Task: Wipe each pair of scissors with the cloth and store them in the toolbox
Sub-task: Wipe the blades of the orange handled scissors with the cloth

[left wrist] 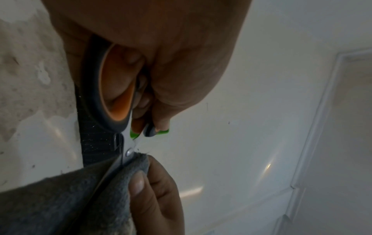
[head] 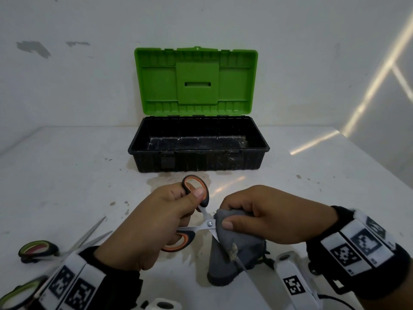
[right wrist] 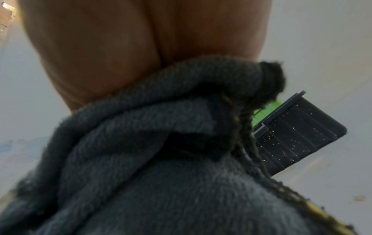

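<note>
My left hand (head: 169, 218) grips the black-and-orange handles of a pair of scissors (head: 207, 223), blades spread apart. My right hand (head: 257, 217) pinches a grey cloth (head: 239, 245) folded around one blade, close to the pivot screw. In the left wrist view the scissors (left wrist: 112, 98) run down into the cloth (left wrist: 66, 202), with a thumb pressed on the fold. The right wrist view is mostly filled by the cloth (right wrist: 161, 159). The toolbox (head: 199, 144), black with a green lid standing open, sits behind my hands and looks empty.
Two more pairs of scissors lie at the table's left front: one with a pink-lined handle (head: 38, 250) and one with a green-lined handle (head: 17, 294). The toolbox corner (right wrist: 298, 138) shows in the right wrist view. The white table (head: 67, 175) is stained; a wall stands behind.
</note>
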`<state>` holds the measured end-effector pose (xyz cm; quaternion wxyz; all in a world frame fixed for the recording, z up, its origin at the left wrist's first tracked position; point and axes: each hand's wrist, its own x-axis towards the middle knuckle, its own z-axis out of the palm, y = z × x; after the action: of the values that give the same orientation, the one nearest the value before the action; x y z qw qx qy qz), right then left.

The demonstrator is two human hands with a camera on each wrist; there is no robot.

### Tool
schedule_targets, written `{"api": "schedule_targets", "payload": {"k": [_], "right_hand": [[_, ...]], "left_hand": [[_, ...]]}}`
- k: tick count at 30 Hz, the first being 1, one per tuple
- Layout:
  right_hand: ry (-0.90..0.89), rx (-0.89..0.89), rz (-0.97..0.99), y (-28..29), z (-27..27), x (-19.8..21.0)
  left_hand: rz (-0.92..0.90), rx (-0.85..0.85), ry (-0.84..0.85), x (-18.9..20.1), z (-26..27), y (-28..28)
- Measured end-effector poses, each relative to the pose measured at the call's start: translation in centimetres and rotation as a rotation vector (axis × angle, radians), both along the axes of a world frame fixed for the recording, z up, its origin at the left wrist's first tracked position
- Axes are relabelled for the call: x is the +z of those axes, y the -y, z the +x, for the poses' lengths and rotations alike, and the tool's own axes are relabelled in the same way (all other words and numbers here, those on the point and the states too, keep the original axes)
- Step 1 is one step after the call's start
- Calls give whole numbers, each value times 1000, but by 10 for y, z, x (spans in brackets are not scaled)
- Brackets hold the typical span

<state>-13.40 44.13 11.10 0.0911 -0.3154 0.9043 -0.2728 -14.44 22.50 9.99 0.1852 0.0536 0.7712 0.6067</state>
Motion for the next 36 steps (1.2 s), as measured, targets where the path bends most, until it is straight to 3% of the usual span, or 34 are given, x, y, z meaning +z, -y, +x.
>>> {"api": "schedule_targets", "payload": {"k": [8,12,18,23,26,31,36], "right_hand": [[73,-12,-37,-14,3,2],[65,-79,-16,-32,0,1],[-44,-277,281,-54,-14,-23],[-73,-332,505,-53,-26,-42],[-136,-384,543,-47,-27,-42],[-284,-478,206,-14,-5,-20],[38,-576,-356,38,20,-5]], "left_hand": [[68,22,5,3,0,13],[52,115,-16,-1,-4,25],[398,306,36,4,-12,40],[639,413,38,0,-11,19],[772,452,65,-2,-11,8],[963,458,87,1,-10,-10],[977,419,154,4,-4,-32]]}}
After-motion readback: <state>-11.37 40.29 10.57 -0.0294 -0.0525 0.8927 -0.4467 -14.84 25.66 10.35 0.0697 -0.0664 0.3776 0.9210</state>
